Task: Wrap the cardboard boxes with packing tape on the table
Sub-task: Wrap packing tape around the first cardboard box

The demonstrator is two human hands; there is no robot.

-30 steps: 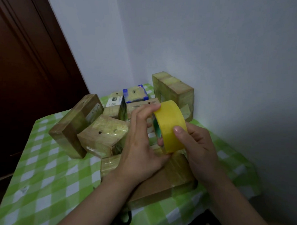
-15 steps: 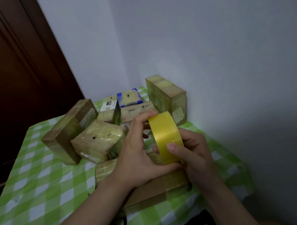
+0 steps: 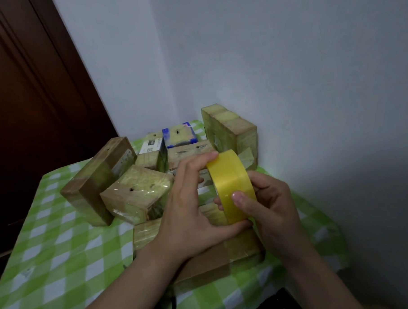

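Though unreadable, white label [image 3: 151, 143] beyond tape roll [image 3: 230, 183]

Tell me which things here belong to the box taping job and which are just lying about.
In the job:
yellow roll of packing tape, gripped by left hand and right hand
flat brown cardboard box beneath the hands
tape-wrapped cardboard boxes piled behind it

Just there:
green-and-white checked tablecloth
dark brown wooden door

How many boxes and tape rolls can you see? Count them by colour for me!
Brown boxes: 6
Blue box: 1
Yellow tape roll: 1
Total: 8 in view; more boxes may hide behind these.
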